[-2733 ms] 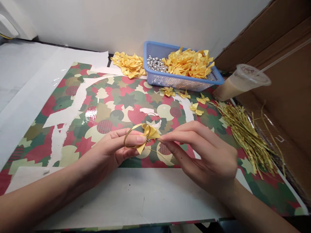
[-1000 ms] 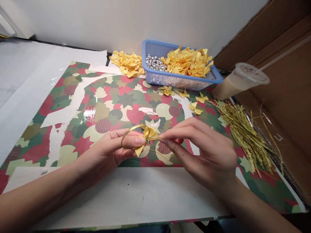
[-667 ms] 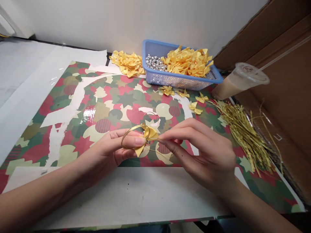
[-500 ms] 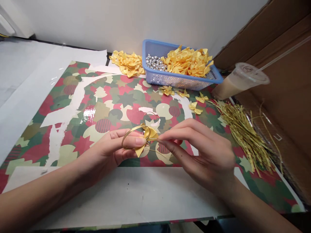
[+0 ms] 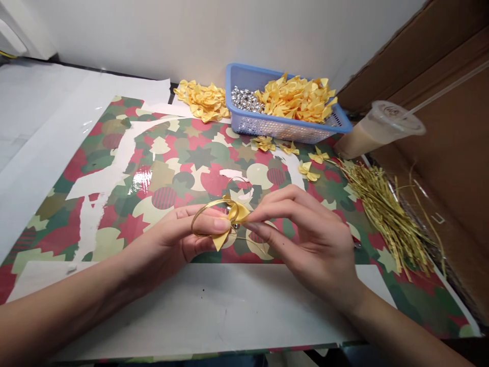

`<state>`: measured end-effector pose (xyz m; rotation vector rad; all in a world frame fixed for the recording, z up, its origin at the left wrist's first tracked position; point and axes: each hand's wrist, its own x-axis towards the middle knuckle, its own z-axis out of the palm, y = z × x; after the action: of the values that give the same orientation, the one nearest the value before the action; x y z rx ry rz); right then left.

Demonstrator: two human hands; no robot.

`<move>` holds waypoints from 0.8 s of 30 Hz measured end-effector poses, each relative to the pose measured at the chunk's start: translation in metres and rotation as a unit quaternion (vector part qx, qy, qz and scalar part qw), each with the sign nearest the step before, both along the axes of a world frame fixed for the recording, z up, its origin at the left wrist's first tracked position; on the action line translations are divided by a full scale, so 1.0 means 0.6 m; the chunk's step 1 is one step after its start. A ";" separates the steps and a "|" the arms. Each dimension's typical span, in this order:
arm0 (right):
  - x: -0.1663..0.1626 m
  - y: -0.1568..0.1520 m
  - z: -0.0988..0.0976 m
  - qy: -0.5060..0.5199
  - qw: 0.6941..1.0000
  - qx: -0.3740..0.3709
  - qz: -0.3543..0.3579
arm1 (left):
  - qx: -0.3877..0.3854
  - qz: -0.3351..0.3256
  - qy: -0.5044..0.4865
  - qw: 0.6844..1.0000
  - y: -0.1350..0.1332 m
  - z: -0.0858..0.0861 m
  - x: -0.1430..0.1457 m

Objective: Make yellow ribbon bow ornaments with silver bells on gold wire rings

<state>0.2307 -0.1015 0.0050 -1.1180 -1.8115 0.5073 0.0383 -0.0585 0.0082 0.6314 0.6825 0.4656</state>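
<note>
Bow [image 5: 242,210] | left hand [image 5: 182,229]: grip clamped on it | right hand [image 5: 311,237]: together at its edge, on what I cannot tell

Two hands in play, one left hand [image 5: 183,229], one right hand [image 5: 311,239], on one yellow satin bow [image 5: 239,210]! One blue plastic basket [image 5: 252,126], one clear plastic cup [image 5: 362,138], one straw [image 5: 446,89], one bundle of gold wire ties [image 5: 387,219]. Three loose yellow bows [image 5: 308,172] lie singly; the fourth cluster [image 5: 263,143] overlaps, too muddled to count. And the round silver bells [image 5: 246,99]? Dozens, beyond counting!
</note>
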 end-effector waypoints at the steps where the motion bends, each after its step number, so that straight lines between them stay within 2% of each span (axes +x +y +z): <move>1: -0.001 -0.001 -0.001 0.005 1.000 -0.006 -0.001 | 0.002 -0.001 0.000 1.000 0.000 0.000 0.000; 18: -0.014 -0.008 -0.010 0.090 0.993 -0.081 0.009 | 0.001 0.002 -0.020 1.000 -0.001 -0.001 -0.001; 24: -0.015 -0.008 -0.014 0.105 0.991 -0.082 0.010 | -0.007 -0.001 -0.016 1.000 0.000 0.002 -0.001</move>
<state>0.2214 -0.1061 -0.0032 -1.1117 -1.6221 0.7682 0.0379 -0.0583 0.0093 0.6104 0.6548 0.4679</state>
